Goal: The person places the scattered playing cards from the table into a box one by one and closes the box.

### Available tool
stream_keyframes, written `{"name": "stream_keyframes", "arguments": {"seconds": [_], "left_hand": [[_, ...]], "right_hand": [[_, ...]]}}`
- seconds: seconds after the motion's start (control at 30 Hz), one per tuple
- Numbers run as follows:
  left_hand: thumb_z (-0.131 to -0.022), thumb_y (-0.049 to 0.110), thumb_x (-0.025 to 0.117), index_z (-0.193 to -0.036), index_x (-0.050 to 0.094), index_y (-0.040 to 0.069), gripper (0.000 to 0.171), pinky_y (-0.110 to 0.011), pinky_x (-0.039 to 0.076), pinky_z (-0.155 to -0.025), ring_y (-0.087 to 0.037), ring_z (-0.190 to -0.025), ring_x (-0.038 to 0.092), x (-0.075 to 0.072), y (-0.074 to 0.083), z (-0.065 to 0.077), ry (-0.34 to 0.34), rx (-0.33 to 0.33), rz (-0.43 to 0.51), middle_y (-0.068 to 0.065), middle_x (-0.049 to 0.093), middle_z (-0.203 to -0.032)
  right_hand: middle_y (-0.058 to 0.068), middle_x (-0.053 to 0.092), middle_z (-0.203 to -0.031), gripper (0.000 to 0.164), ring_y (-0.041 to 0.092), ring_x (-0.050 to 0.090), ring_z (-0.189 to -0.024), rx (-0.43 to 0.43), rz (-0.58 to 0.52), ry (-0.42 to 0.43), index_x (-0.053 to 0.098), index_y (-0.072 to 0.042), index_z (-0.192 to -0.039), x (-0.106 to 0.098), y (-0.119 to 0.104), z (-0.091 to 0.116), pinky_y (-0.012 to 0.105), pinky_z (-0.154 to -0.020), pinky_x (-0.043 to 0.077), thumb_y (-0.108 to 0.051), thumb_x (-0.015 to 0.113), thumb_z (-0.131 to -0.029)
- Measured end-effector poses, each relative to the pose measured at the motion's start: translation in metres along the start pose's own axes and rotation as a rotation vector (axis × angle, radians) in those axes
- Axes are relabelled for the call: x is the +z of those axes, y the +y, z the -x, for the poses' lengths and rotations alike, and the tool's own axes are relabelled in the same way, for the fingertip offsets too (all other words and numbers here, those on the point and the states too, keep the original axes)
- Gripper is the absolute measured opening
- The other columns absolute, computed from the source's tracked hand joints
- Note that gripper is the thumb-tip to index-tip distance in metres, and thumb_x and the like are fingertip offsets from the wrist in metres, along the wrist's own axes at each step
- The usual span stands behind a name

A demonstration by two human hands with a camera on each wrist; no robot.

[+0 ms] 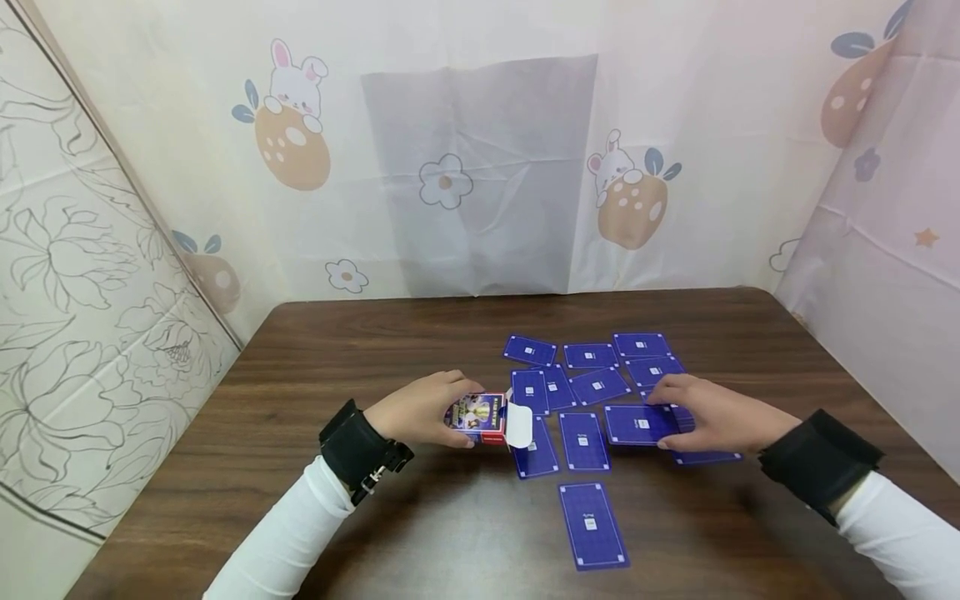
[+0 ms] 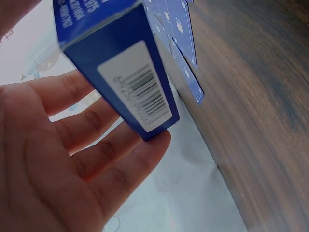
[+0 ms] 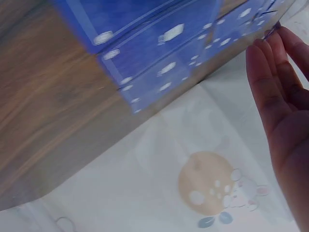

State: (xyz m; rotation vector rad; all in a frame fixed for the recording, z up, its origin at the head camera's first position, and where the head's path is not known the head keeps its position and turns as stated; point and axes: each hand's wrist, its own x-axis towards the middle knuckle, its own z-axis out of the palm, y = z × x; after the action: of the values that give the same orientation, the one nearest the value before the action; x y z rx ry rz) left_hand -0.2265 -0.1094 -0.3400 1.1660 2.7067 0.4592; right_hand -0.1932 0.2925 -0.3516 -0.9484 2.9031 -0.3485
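My left hand (image 1: pixel 422 410) grips a small card box (image 1: pixel 480 412) between thumb and fingers, above the table. The box's white end flap (image 1: pixel 519 426) hangs open toward the right. A white barcode label (image 2: pixel 137 89) on its blue end faces the left wrist. With thumb and fingers my right hand (image 1: pixel 723 414) pinches a blue card (image 1: pixel 637 425) by its right end, held over other cards. In the right wrist view the right fingertips close on a thin dark edge. Several more blue cards lie spread around, such as a card (image 1: pixel 583 442) between the hands.
The cards lie on a brown wooden table (image 1: pixel 360 333). One card (image 1: pixel 592 525) lies apart, nearer the front. Some cards overlap toward the back right. Behind the table hangs a white printed curtain (image 1: pixel 480 233), and a flower-patterned panel (image 1: pixel 90 275) stands at left.
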Motion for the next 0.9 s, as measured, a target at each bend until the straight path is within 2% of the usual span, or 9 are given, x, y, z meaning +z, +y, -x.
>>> {"name": "stream_keyframes", "arguments": {"seconds": [0.2, 0.47, 0.9], "left_hand": [[-0.075, 0.039, 0.078, -0.131, 0.053, 0.011, 0.067, -0.029, 0.047, -0.080, -0.012, -0.092, 0.051, 0.001, 0.001, -0.003, -0.013, 0.010, -0.004, -0.002, 0.056, -0.109], [-0.075, 0.039, 0.078, -0.131, 0.053, 0.010, 0.068, -0.028, 0.047, -0.080, -0.012, -0.091, 0.052, 0.003, 0.005, -0.007, -0.015, 0.029, -0.010, -0.002, 0.056, -0.111], [-0.075, 0.040, 0.077, -0.132, 0.052, 0.010, 0.069, -0.025, 0.045, -0.079, -0.011, -0.091, 0.051, 0.004, 0.012, -0.011, -0.004, 0.068, -0.027, 0.000, 0.055, -0.111]], "right_hand": [[0.006, 0.056, -0.111, 0.049, 0.021, 0.054, -0.098, -0.034, 0.012, 0.042, 0.065, -0.008, -0.112, -0.002, -0.020, -0.010, 0.043, -0.082, 0.051, -0.043, 0.072, -0.079], [0.009, 0.059, -0.115, 0.052, 0.028, 0.055, -0.107, -0.092, -0.008, 0.085, 0.065, -0.007, -0.114, -0.006, -0.046, -0.026, 0.048, -0.087, 0.048, -0.047, 0.069, -0.081], [0.002, 0.059, -0.109, 0.048, 0.017, 0.055, -0.100, -0.140, -0.042, 0.129, 0.066, -0.008, -0.112, -0.001, -0.064, -0.045, 0.040, -0.085, 0.049, -0.044, 0.071, -0.081]]}}
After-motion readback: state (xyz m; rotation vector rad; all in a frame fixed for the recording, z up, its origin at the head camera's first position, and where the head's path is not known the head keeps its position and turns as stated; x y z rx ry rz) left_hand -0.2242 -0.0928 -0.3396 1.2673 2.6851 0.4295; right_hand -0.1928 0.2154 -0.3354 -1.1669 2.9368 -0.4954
